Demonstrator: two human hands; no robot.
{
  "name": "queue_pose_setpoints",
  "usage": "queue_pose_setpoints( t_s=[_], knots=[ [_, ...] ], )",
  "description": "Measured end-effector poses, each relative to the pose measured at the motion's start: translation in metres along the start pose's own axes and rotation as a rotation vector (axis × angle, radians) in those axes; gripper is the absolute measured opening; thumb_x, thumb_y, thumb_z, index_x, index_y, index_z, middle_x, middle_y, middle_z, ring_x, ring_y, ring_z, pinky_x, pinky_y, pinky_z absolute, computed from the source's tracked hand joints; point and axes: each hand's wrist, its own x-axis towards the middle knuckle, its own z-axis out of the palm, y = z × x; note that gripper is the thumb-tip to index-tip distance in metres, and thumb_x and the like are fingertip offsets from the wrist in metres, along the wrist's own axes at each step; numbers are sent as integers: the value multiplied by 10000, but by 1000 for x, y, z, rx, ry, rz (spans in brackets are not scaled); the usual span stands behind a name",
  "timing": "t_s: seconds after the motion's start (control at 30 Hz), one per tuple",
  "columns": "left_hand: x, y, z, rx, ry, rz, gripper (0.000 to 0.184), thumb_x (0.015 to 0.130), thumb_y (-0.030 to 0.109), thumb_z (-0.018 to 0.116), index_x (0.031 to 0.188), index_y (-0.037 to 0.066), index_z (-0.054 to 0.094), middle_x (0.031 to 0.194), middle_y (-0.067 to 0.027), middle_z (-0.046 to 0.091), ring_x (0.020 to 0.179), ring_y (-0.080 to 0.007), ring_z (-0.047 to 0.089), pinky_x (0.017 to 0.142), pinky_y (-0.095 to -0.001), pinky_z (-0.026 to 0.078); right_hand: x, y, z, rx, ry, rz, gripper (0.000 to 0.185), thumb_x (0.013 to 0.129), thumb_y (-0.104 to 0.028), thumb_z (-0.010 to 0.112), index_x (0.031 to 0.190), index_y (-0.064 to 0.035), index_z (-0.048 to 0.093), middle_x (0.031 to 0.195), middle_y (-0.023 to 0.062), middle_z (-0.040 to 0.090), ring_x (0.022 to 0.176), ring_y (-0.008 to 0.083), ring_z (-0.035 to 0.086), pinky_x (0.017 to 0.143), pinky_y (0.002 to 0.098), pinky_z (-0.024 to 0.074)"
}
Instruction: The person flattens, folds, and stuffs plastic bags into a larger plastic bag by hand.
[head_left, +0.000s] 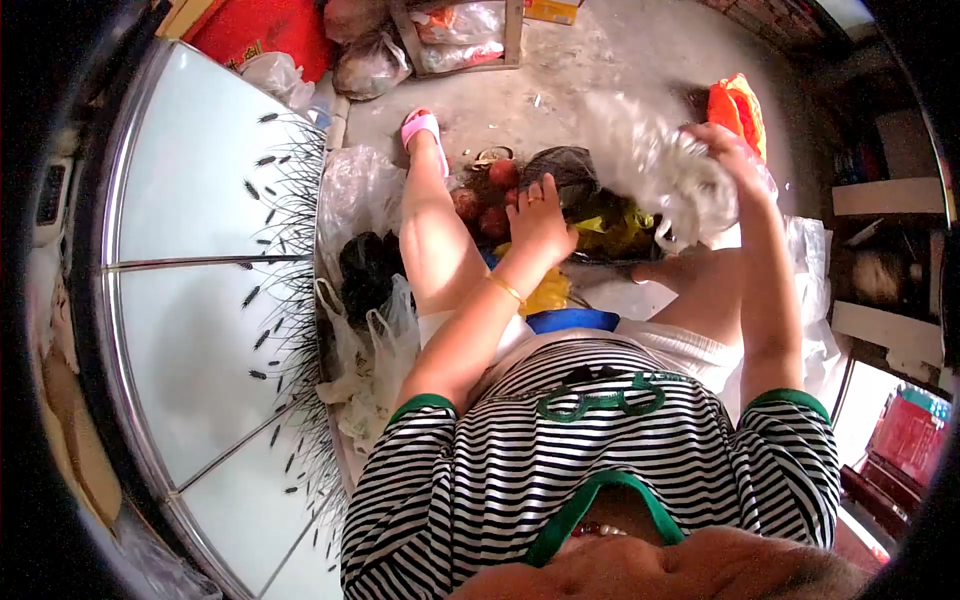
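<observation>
My right hand [728, 160] grips a clear plastic bag [665, 175], which hangs out to the left of it and is blurred by motion. My left hand [542, 222], a ring on one finger, is held with its fingers apart and nothing visible in it. Beneath and beside it are several reddish round things [503, 173], whose kind I cannot tell. A black plastic bag [562, 172] lies just past my left fingers. Yellow-green pieces [610, 232] sit in the dark heap between my legs, partly hidden by the clear bag.
An orange bag [738, 108] stands behind my right hand. White plastic bags [385, 350] and a black bag [368, 270] lie beside my left leg. Glossy pale cabinet panels [200, 170] run along the left. Shelves [885, 200] stand at right; filled bags [370, 65] lie at the back.
</observation>
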Motion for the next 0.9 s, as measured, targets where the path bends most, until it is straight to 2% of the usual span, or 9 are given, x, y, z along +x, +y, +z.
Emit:
queue_pose_setpoints(
  t_s=[0.23,0.3,0.4,0.47,0.5,0.57,0.7,0.83,0.9],
  knots=[
    [43,-30,37,-536,235,12,283,655,-38,508,919,41,574,906,-191,593,892,-347,564,770,-391,451,43,55,101,-188,-635,-113,317,800,-176,559,1040,24,612,985,149,628,941,210,567,861,330,438],
    [43,-29,30,-661,131,-26,305,661,-61,478,938,33,565,942,-171,602,878,-310,576,744,-370,447,87,147,155,-253,-496,-300,295,792,-190,572,1006,2,635,932,98,648,878,194,582,825,337,454],
    [48,-34,47,-678,206,-24,183,759,25,536,942,23,542,732,-127,606,645,-226,595,600,-331,459,123,211,220,264,-228,161,201,824,-154,548,953,-68,676,897,50,646,781,161,594,687,353,493],
    [53,-42,51,-647,233,-62,184,821,124,571,964,18,525,617,-84,576,542,-160,573,525,-308,455,112,147,210,200,-197,351,212,825,-157,563,985,-58,662,922,59,644,790,168,602,688,357,502],
    [56,-44,40,-739,182,-158,254,782,172,572,975,15,522,851,-246,601,836,-416,580,713,-448,461,102,117,203,477,-218,427,229,832,-169,559,1005,-51,651,936,64,643,800,174,605,702,357,504],
    [64,-56,36,-875,232,-222,266,789,177,577,988,11,517,850,-229,603,820,-402,586,713,-430,464,88,86,190,1029,-240,563,266,846,-195,551,1045,-36,628,963,75,639,819,185,610,731,358,508],
    [54,-44,0,-796,422,-100,363,784,106,603,1094,-14,455,1088,-192,514,990,-314,507,868,-394,400,46,35,125,1307,-244,344,388,854,-235,531,1166,-4,530,1098,108,592,949,222,586,834,363,470],
    [30,8,-52,-985,239,35,318,822,117,583,1099,7,469,982,-102,495,864,-166,464,763,-283,402,23,3,102,1127,110,9,481,872,-189,511,1306,-22,387,1197,83,523,1087,177,494,915,299,403],
    [34,21,-30,-1019,132,240,363,841,153,580,1142,-2,450,1035,-76,491,924,-191,482,843,-307,397,16,-5,101,932,155,-45,519,855,-120,510,1335,-18,339,1236,99,487,1134,203,456,975,292,340]
  ],
)
